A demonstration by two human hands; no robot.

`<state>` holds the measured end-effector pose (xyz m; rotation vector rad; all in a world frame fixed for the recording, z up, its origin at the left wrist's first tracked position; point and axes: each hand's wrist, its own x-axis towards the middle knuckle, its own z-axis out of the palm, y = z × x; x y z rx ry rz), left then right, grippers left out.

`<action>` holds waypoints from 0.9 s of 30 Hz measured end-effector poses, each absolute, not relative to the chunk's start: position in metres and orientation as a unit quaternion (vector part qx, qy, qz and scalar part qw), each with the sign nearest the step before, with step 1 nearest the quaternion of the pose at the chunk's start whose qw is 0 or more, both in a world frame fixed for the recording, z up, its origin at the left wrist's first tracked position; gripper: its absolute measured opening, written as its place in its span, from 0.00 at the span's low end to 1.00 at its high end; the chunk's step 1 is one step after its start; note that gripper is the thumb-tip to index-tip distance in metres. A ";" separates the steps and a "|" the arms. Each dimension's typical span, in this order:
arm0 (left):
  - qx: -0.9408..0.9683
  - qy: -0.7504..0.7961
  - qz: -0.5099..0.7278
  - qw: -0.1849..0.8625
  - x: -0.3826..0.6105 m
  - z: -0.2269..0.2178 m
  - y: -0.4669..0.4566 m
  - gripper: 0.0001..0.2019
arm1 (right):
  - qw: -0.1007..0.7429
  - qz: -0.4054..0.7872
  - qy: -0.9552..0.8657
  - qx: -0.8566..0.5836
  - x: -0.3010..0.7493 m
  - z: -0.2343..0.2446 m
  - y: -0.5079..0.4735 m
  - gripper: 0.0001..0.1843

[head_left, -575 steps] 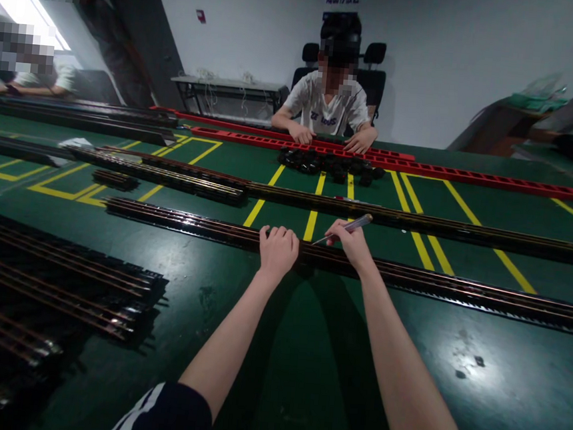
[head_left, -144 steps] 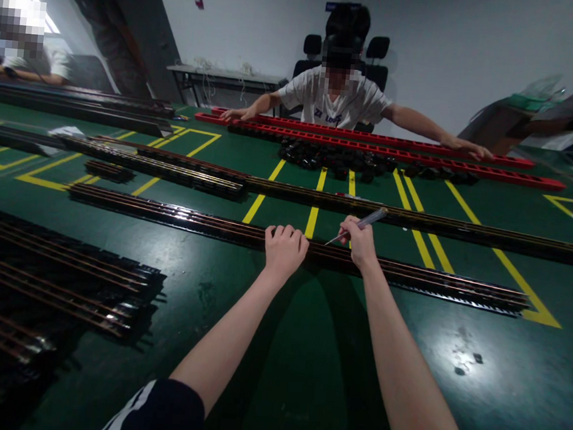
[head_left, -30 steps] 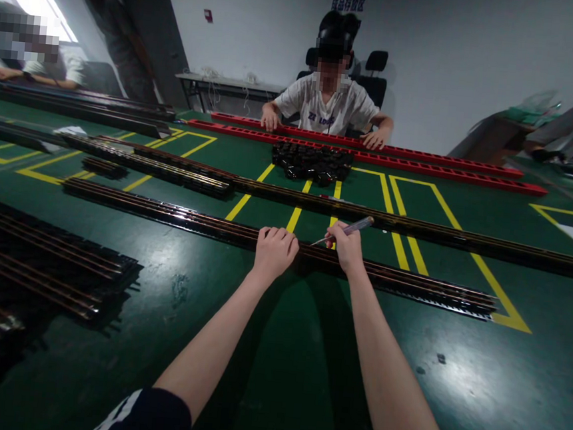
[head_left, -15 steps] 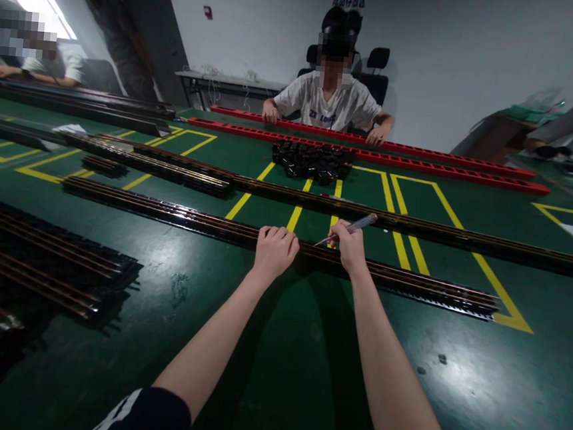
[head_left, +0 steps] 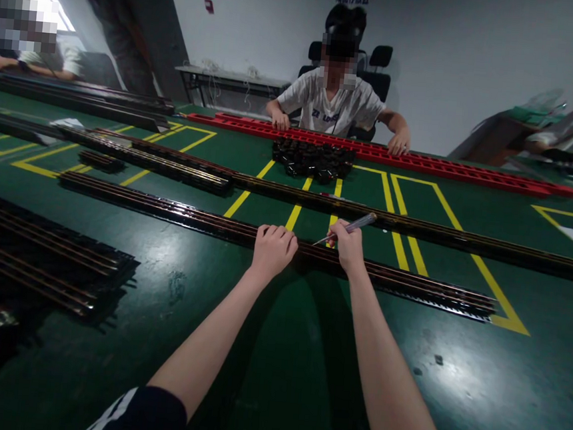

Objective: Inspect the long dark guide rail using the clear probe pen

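A long dark rail with copper strips [head_left: 166, 209] lies across the green table [head_left: 305, 350] in front of me. My left hand [head_left: 273, 249] rests curled on top of the rail, its fingers closed over the far edge. My right hand [head_left: 348, 246] sits just to the right on the same rail and pinches a slim clear-handled screwdriver [head_left: 352, 225], whose tip points left and down at the rail between my hands.
A second long rail [head_left: 416, 226] runs behind. Stacked rails [head_left: 37, 253] lie at the left. Across the table a person in a white shirt [head_left: 336, 105] holds a red rail [head_left: 421, 163], with a heap of black parts [head_left: 311, 160] before it. Yellow lines mark the table.
My hands and the screwdriver have hardly moved on the rail. The person opposite has shifted the red rails closer together and moved one hand to the right.
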<state>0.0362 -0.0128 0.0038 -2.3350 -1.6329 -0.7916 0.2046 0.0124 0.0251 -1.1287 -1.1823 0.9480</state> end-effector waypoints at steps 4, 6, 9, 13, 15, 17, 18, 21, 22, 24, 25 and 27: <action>-0.786 -0.551 -0.266 0.089 0.036 0.004 -0.012 0.17 | 0.583 0.399 -0.511 -0.490 0.205 0.026 0.012 0.11; -0.786 -0.551 -0.265 0.086 0.036 0.004 -0.012 0.17 | 0.582 0.399 -0.513 -0.488 0.205 0.025 0.012 0.11; -0.786 -0.551 -0.267 0.084 0.036 0.004 -0.013 0.17 | 0.579 0.401 -0.517 -0.486 0.206 0.024 0.013 0.12; -0.786 -0.550 -0.270 0.084 0.036 0.004 -0.013 0.17 | 0.578 0.397 -0.520 -0.489 0.206 0.023 0.013 0.11; -0.785 -0.551 -0.269 0.083 0.037 0.004 -0.012 0.17 | 0.579 0.398 -0.520 -0.487 0.207 0.023 0.013 0.11; -0.786 -0.551 -0.267 0.083 0.037 0.004 -0.012 0.17 | 0.580 0.399 -0.519 -0.485 0.206 0.023 0.013 0.11; -0.787 -0.550 -0.267 0.084 0.037 0.004 -0.012 0.17 | 0.579 0.400 -0.519 -0.484 0.206 0.024 0.013 0.11; -0.787 -0.549 -0.266 0.088 0.036 0.004 -0.012 0.17 | 0.584 0.400 -0.514 -0.485 0.206 0.025 0.012 0.11; -0.787 -0.549 -0.266 0.089 0.036 0.004 -0.012 0.17 | 0.586 0.399 -0.511 -0.486 0.205 0.025 0.012 0.11; -0.786 -0.550 -0.266 0.092 0.036 0.003 -0.012 0.17 | 0.592 0.397 -0.505 -0.487 0.205 0.025 0.012 0.11; -0.786 -0.551 -0.266 0.093 0.036 0.003 -0.012 0.17 | 0.594 0.396 -0.502 -0.488 0.205 0.025 0.012 0.11; -0.786 -0.550 -0.268 0.092 0.036 0.003 -0.012 0.17 | 0.597 0.394 -0.497 -0.492 0.204 0.025 0.012 0.11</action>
